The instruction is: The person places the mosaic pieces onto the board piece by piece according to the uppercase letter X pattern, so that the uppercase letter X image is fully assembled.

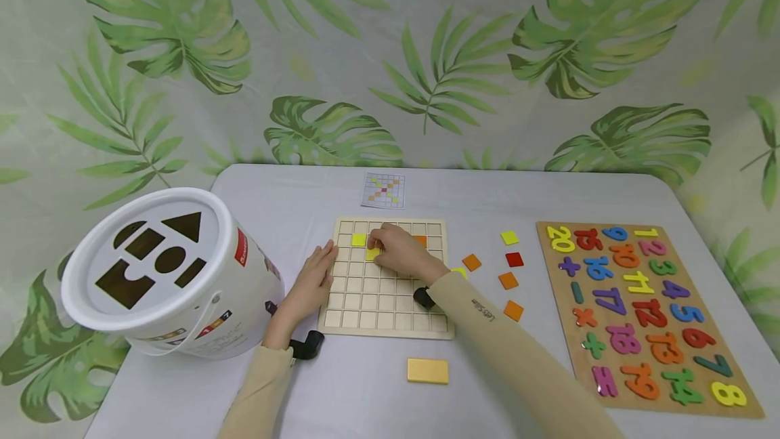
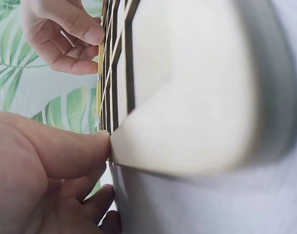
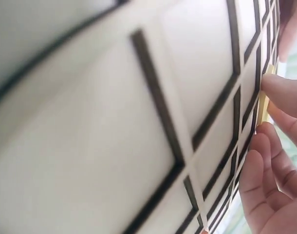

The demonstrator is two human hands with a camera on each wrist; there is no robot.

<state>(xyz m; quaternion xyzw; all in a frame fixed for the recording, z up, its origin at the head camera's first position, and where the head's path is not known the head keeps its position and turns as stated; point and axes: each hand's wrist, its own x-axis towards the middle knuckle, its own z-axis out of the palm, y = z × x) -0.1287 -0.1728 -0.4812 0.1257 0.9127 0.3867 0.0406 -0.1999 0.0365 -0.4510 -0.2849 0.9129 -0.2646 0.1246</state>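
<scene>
A wooden grid board (image 1: 384,337) lies on the table. At its upper left, my right hand (image 1: 399,249) pinches a yellow square tile (image 1: 372,255) against the grid; the right wrist view shows thumb and fingers on that yellow tile (image 3: 263,106). Diagonally up and left, another yellow tile (image 1: 359,240) sits in a cell. An orange tile (image 1: 421,240) shows in the grid beyond the right hand. My left hand (image 1: 312,278) rests along the board's left edge with fingers extended, and its thumb (image 2: 80,151) touches the rim in the left wrist view.
Loose tiles, including a red tile (image 1: 514,259) and an orange tile (image 1: 508,281), lie right of the board. A pattern card (image 1: 383,190) lies behind it, a yellow block (image 1: 428,370) in front. A white bucket (image 1: 256,303) stands left, a number puzzle (image 1: 560,290) right.
</scene>
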